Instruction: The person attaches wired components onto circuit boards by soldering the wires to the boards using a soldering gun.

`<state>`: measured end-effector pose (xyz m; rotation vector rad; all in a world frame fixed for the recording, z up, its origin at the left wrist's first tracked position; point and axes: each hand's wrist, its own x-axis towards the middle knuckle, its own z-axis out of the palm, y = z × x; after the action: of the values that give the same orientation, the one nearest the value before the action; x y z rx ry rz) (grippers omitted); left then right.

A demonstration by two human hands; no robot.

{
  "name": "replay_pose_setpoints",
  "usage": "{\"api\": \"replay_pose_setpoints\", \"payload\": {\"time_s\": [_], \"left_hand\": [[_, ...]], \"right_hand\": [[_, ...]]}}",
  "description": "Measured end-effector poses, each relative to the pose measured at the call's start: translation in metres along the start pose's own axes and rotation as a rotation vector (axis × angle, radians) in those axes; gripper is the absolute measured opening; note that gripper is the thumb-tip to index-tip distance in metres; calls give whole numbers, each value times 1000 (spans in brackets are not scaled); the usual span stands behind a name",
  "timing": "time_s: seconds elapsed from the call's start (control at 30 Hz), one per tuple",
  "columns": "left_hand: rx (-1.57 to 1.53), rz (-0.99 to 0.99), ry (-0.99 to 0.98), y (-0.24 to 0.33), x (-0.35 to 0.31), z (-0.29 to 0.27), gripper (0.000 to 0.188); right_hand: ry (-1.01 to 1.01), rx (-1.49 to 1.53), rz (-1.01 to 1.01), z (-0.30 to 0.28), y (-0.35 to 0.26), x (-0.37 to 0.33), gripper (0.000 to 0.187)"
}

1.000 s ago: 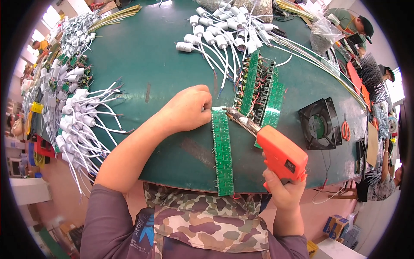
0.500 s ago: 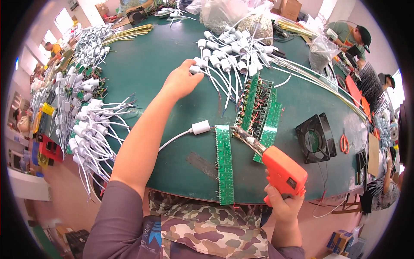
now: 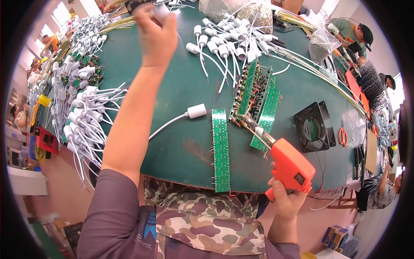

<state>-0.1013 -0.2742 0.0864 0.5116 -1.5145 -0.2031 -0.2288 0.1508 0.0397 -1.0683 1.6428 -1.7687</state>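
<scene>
Gripping the orange soldering gun [image 3: 292, 166] from behind, lower right, the right hand [image 3: 286, 200] presumably avoided its tip [image 3: 251, 124]; the left hand [image 3: 157, 39], upper left, grasped a white cylinder [image 3: 161, 12].

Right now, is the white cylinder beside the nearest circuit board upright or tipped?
Tipped: the white cylinder lies lengthwise on the green table, cable leaving its left end.

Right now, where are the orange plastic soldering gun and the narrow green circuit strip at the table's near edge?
Orange plastic soldering gun [image 3: 290, 161]: head view, body, above the grip.
Narrow green circuit strip [image 3: 221, 151]: head view, middle of its face.
</scene>
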Motion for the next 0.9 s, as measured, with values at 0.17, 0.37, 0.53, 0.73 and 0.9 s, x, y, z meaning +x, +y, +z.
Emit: {"api": "replay_pose_setpoints", "payload": {"time_s": [0.17,0.37,0.53,0.73,0.9], "left_hand": [[-98,98,-234,112,-1,-48,28],[486,-94,-976,70,-53,-113,25],[618,-349,-1263,46,-80,-109,27],[166,-54,-1051,85,-84,-94,41],[92,-64,-1107,84,-123,-81,36]], "right_hand": [[-13,2,-37,1,7,1,45],[20,60,2,11,5,-2,34],[174,40,140,-12,15,-16,44],[140,-5,28,2,11,-11,42],[-65,28,-18,11,6,0,42]]}}
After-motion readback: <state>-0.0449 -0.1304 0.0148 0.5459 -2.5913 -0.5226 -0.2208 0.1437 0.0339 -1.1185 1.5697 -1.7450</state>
